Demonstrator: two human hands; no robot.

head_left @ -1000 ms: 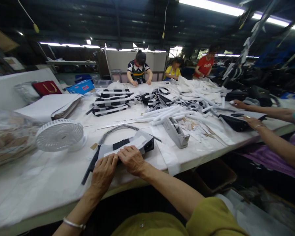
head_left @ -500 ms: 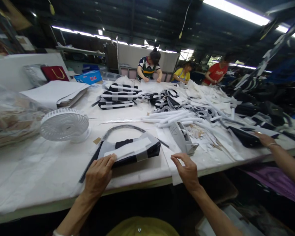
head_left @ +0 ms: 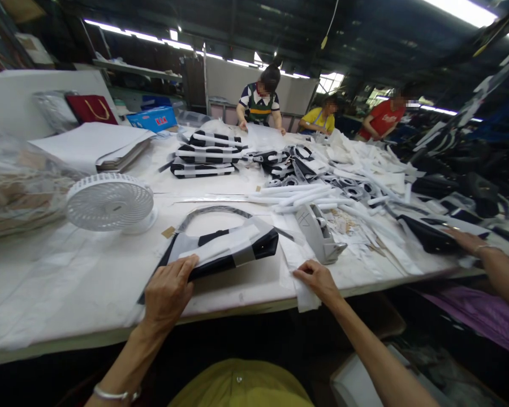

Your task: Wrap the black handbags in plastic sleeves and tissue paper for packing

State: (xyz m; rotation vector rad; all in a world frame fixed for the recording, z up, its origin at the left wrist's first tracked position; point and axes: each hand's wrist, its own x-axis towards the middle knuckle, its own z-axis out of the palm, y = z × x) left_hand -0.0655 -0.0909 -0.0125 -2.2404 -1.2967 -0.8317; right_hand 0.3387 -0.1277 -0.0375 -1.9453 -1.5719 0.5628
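A black handbag (head_left: 254,252) lies in front of me, its body partly wrapped in white sheet and its handle (head_left: 214,209) arching up behind in clear film. My left hand (head_left: 168,288) is closed over the near left edge of the bag, thumb on top. To the right, my right hand (head_left: 316,278) pinches the edge of white sheet strips (head_left: 294,257) that hang over the table's front edge. Just behind that hand stands a grey tape dispenser (head_left: 318,234) with a mark written on its side.
A white fan (head_left: 110,203) stands at left, near stacked white sheets (head_left: 91,144). Several wrapped black bags (head_left: 206,168) lie farther back, with white foam rods (head_left: 299,195) before them. A co-worker's hand (head_left: 464,238) rests on another black bag (head_left: 426,234) at right.
My right hand has lowered onto the white strips and now pinches them. My left hand stays on the handbag. The co-worker across the table has lifted a white sheet.
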